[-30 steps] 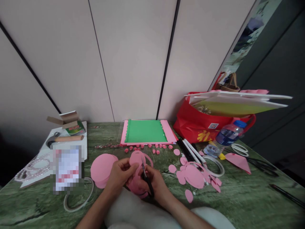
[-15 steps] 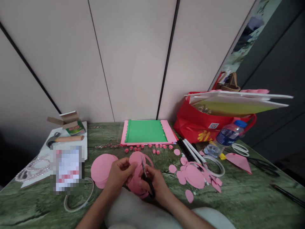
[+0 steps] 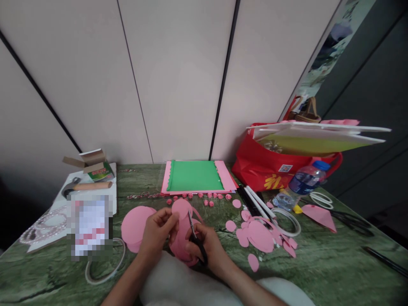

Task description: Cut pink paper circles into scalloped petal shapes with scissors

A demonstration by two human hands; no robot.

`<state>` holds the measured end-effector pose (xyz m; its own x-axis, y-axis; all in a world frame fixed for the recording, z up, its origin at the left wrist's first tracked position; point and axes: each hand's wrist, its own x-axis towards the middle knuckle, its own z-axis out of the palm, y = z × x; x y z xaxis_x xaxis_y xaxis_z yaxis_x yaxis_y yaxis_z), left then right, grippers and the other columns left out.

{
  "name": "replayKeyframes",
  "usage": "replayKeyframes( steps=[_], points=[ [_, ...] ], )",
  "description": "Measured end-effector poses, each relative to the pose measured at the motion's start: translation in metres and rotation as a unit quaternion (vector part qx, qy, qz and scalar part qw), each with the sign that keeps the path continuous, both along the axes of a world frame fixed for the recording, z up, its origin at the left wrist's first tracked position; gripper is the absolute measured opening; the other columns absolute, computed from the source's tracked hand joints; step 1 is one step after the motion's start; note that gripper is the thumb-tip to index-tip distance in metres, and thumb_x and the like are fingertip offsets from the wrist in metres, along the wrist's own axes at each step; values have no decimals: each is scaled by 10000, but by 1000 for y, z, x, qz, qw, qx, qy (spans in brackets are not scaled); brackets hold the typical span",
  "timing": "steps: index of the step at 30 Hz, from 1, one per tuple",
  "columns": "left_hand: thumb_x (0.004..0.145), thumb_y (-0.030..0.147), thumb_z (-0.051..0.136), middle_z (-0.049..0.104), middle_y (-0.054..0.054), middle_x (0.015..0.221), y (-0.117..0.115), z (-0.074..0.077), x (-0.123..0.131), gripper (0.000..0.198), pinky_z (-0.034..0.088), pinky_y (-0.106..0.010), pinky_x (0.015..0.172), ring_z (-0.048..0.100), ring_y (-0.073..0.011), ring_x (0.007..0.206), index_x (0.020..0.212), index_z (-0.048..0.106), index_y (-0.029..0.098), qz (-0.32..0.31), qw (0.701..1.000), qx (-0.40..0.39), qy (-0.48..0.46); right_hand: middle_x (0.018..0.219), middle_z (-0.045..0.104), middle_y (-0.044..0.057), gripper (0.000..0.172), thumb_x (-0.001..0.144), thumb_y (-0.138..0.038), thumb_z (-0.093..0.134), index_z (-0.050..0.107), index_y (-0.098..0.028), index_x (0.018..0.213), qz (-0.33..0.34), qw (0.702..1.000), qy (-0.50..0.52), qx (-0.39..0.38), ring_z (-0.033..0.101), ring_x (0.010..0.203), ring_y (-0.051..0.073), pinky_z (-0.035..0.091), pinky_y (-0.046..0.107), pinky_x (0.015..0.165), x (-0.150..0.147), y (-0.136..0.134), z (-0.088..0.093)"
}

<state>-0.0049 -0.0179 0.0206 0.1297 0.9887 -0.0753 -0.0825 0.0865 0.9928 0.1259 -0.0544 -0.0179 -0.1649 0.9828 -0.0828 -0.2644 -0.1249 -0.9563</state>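
Observation:
Between the thumb and fingers of my left hand (image 3: 162, 227) is a pink paper circle (image 3: 181, 208), held up by its left edge. My right hand (image 3: 205, 244) grips a pair of black-handled scissors (image 3: 199, 244), whose blades point up against the circle's right edge. A curled strip of pink paper (image 3: 198, 214) hangs beside the blades. More pink paper (image 3: 181, 244) lies below, between my hands. Pink paper discs (image 3: 137, 225) are stacked just left of my left hand.
Rolled pink paper pieces (image 3: 205, 203) line up before a green sheet (image 3: 196, 175). Pink offcuts (image 3: 259, 236), markers (image 3: 255, 202), tape (image 3: 291, 225), a water bottle (image 3: 307, 178) and a red bag (image 3: 255, 163) stand right. A hammer (image 3: 92, 185), beads (image 3: 47, 223) and a tape roll (image 3: 105, 278) lie left.
The pink circle has shifted slightly up and left with my left hand. The strip beside the scissors hangs a little differently. My right hand stays in nearly the same place.

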Motion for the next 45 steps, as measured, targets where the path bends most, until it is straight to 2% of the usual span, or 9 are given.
replayKeyframes(
  steps=[5, 10, 17, 22, 28, 33, 38, 45],
  points=[
    [692, 366, 660, 574, 49, 475, 0, -3, 0, 245, 317, -158, 289, 438, -57, 290, 629, 547, 159, -12, 1000, 1, -5, 375, 514, -80, 298, 537, -283, 737, 491, -188, 677, 31, 999, 30, -25, 408, 317, 77, 318, 175, 342, -5, -2, -6],
    [628, 326, 713, 509, 61, 389, -1, -2, 0, 279, 299, -161, 301, 403, -51, 280, 510, 535, 147, -7, 999, 14, 42, 391, 529, -75, 327, 524, -297, 756, 485, -193, 675, 32, 999, 30, -28, 397, 318, 76, 313, 180, 341, -6, -2, -11],
    [588, 300, 733, 471, 70, 356, -1, -2, -1, 258, 262, -160, 297, 377, -50, 281, 508, 543, 144, -47, 996, 8, 77, 561, 547, -49, 380, 507, -315, 784, 528, -202, 763, -16, 998, 35, 54, 467, 493, 107, 340, 196, 433, -4, 3, -15],
    [603, 301, 722, 472, 69, 364, 0, -5, -2, 226, 256, -157, 300, 369, -47, 284, 549, 576, 137, -54, 995, 8, 86, 608, 532, -41, 401, 516, -338, 786, 534, -199, 794, -20, 997, 16, 67, 434, 525, 101, 324, 195, 456, -2, 5, -20],
    [629, 339, 696, 465, 67, 349, 1, -5, -1, 267, 250, -160, 299, 370, -51, 276, 524, 541, 149, -49, 994, 10, 95, 568, 491, -57, 390, 532, -400, 768, 524, -201, 763, -14, 997, 2, 81, 399, 496, 95, 301, 198, 452, -1, 5, -16],
    [617, 366, 698, 448, 72, 350, -1, -3, 0, 308, 247, -161, 301, 358, -45, 273, 496, 508, 155, -38, 995, 4, 88, 518, 469, -61, 380, 558, -450, 752, 510, -217, 738, 3, 996, 17, 84, 438, 484, 121, 349, 224, 480, -1, 4, -13],
    [608, 369, 707, 456, 75, 358, -1, -3, -1, 302, 248, -156, 297, 358, -44, 274, 517, 510, 158, -32, 997, 0, 75, 545, 508, -56, 347, 546, -365, 759, 492, -209, 705, -6, 996, -12, 85, 409, 463, 99, 317, 198, 426, 1, 4, -10],
    [630, 400, 688, 462, 76, 364, 0, -4, -1, 316, 234, -153, 293, 341, -37, 270, 531, 510, 159, -26, 997, 3, 73, 508, 469, -69, 305, 535, -326, 740, 497, -199, 671, -2, 997, -25, 73, 421, 448, 91, 332, 184, 406, 2, 3, -3]
  ],
)
